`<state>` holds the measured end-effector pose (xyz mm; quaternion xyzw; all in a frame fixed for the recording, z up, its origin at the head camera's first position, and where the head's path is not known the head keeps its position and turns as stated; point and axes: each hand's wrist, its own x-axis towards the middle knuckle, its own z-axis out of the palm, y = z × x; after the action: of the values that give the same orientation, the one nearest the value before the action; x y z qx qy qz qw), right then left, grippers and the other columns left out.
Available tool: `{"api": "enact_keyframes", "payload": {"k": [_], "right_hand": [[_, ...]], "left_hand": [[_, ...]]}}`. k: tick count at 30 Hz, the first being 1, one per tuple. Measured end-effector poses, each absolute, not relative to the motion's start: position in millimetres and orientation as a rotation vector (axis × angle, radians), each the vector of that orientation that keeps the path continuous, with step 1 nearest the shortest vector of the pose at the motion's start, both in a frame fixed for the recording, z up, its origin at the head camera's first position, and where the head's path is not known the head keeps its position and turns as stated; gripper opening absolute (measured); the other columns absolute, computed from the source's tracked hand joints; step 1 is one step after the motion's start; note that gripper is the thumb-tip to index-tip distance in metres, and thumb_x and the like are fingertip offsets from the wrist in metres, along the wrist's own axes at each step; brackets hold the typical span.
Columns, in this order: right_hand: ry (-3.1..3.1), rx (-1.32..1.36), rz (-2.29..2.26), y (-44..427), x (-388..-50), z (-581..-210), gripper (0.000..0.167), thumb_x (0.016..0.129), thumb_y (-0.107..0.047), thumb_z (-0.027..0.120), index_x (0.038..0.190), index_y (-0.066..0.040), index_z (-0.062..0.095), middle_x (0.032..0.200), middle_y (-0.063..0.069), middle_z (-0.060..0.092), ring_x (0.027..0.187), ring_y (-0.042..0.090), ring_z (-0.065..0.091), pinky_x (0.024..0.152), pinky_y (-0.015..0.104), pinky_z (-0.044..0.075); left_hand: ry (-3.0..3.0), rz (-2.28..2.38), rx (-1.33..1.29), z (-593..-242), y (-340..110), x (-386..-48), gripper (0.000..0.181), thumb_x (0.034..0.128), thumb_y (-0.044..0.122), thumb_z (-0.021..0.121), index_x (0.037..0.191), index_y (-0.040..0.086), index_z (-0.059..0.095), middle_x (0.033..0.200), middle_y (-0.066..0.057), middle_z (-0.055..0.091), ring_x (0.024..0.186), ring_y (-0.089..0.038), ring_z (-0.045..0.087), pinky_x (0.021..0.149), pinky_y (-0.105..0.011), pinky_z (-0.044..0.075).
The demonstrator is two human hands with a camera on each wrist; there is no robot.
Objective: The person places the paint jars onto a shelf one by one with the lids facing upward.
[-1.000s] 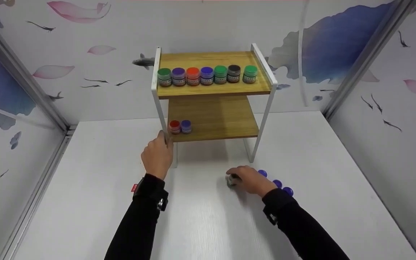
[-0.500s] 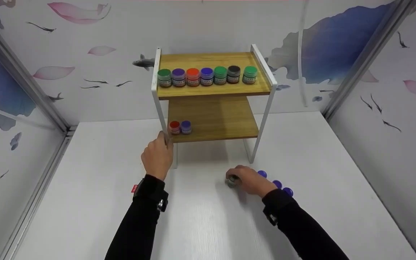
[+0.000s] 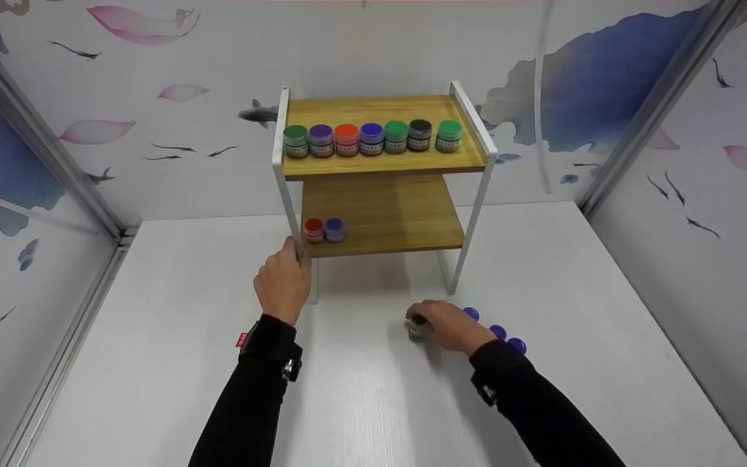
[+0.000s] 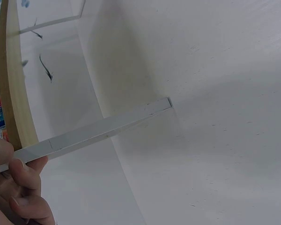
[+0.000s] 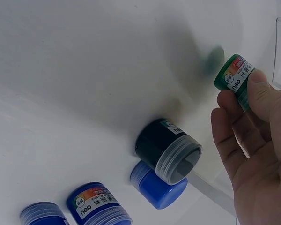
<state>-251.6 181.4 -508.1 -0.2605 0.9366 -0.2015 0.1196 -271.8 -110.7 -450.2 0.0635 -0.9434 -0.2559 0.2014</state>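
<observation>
My left hand [image 3: 283, 283] grips the white left leg of a two-tier shelf; in the left wrist view its fingers [image 4: 25, 180] curl round the white bar [image 4: 93, 131] beside the wooden board. Low over the white table, my right hand [image 3: 452, 325] pinches a small jar [image 3: 415, 331]. The right wrist view shows this jar [image 5: 236, 77] as green, between thumb and fingers of the hand [image 5: 260, 126]. A dark jar with a clear end [image 5: 164, 147] lies near it, against a blue jar [image 5: 159, 185]. More blue jars [image 5: 96, 204] are beside them.
Several jars with coloured lids [image 3: 346, 141] line the shelf's upper board [image 3: 373, 107]. Red-lidded [image 3: 314, 230] and purple-lidded [image 3: 334, 230] jars stand at the left of the lower board [image 3: 386, 224]. Patterned walls enclose the white table [image 3: 179, 279].
The jar in my right hand has shifted its tilt slightly, with the hand in nearly the same place. My left hand has stayed on the shelf leg.
</observation>
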Motion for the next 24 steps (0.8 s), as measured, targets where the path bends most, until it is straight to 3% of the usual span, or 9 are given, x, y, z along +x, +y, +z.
{"api": "enact_keyframes", "payload": {"k": [12,24], "right_hand": [[2.739,-0.896,-0.624,181.8,-253.7,-504.7,0.028,0.091,0.005,0.060,0.116,-0.002,0.067,0.108,0.013,0.070,0.105,0.029,0.065,0.093,0.045,0.051],[2.718,-0.794,-0.575,178.8,-259.9,-490.6,0.032,0.091,0.004,0.061,0.120,-0.006,0.067,0.110,0.008,0.069,0.106,0.024,0.063,0.094,0.041,0.051]], "left_hand": [[-2.630,-0.736,0.162,-449.3,-110.7,-271.1,0.017,0.0972,0.022,0.056,0.089,0.007,0.060,0.066,-0.006,0.061,0.054,-0.018,0.046,0.044,-0.031,0.032],[-2.647,-0.716,0.178,-449.4,-110.8,-271.2,0.018,0.0975,0.024,0.056,0.091,0.008,0.060,0.069,-0.006,0.061,0.056,-0.018,0.048,0.046,-0.032,0.033]]}}
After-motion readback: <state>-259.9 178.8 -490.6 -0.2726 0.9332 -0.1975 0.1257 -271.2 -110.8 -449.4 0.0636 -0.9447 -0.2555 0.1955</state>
